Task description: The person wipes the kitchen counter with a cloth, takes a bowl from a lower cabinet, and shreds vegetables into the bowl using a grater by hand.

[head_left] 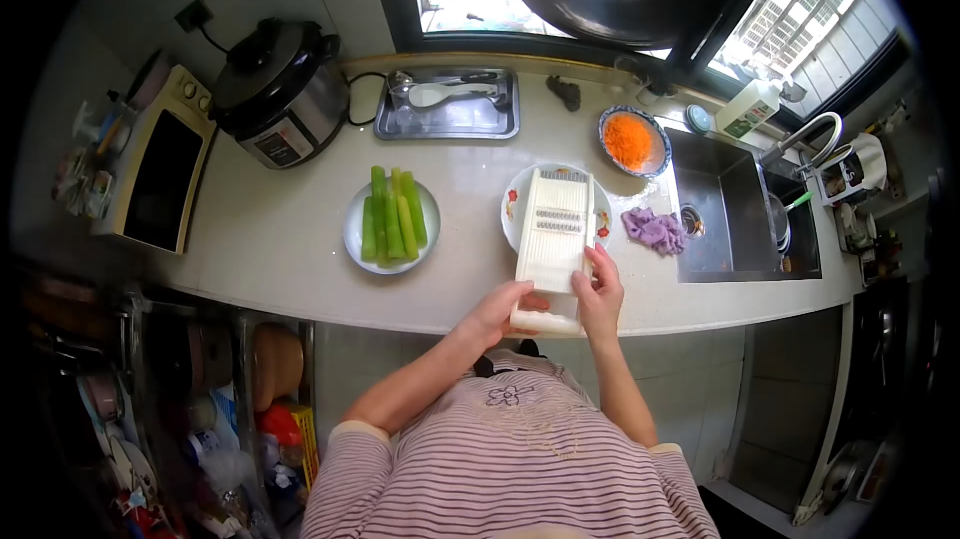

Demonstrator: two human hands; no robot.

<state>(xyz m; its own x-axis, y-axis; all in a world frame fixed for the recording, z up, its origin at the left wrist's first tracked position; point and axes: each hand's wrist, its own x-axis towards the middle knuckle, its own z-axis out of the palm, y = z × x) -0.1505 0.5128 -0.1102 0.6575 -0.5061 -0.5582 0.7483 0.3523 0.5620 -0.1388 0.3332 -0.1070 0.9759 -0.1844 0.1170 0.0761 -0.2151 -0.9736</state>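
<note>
A white grater (556,229) lies over a floral-rimmed plate (513,201), its handle end toward me at the counter's front edge. My left hand (503,311) is closed on the grater's handle end from the left. On the right side of the grater, my right hand (599,296) grips its lower edge, thumb on top. To the left, peeled green stalks (393,219) rest on a white plate (431,240). Shredded orange carrot (629,142) fills part of a blue-patterned bowl (657,164) behind the grater to the right.
A purple cloth (655,230) lies beside the sink (733,229). At the back are a metal tray (448,125) with spoons, a dark lump (564,93) and a pressure cooker (280,94). A microwave (160,159) stands far left; a bottle (750,109) is behind the sink.
</note>
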